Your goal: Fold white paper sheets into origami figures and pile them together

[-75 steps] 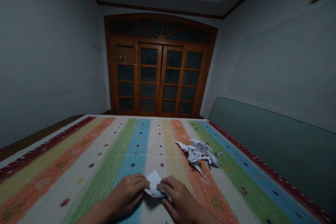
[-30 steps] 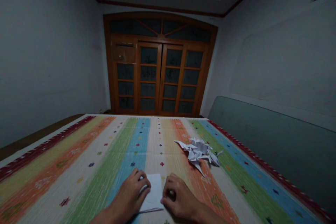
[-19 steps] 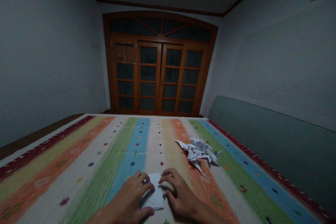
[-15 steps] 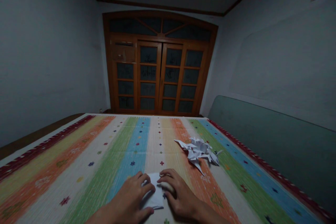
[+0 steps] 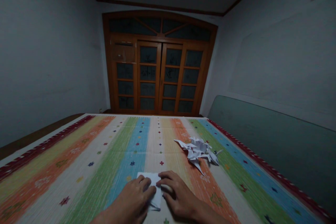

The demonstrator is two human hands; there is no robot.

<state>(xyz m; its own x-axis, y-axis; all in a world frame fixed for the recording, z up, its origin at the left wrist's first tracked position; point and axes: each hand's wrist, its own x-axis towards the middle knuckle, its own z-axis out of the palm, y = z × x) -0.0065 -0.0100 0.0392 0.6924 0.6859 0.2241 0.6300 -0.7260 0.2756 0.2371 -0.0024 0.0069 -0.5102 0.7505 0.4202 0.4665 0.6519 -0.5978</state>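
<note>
A small sheet of white paper (image 5: 153, 182), folded at least once, lies flat on a striped woven cloth (image 5: 78, 185) near the bottom of the view. My left hand (image 5: 131, 199) presses on its left and lower part and hides much of it. My right hand (image 5: 178, 192) is curled at the sheet's right edge, its fingertips against the paper. To the right and farther off sits a heap of crumpled or folded white paper pieces (image 5: 198, 152), apart from both hands.
The cloth has rainbow stripes, small embroidered motifs and a red border. A dull green padded bench or headboard (image 5: 270, 150) runs along its right side. Brown wooden glazed double doors (image 5: 157, 77) stand at the far end between grey walls.
The white sheet now lies flatter and wider, with its upper left corner showing beyond my left hand. My left hand has shifted down onto the paper. The heap has not moved.
</note>
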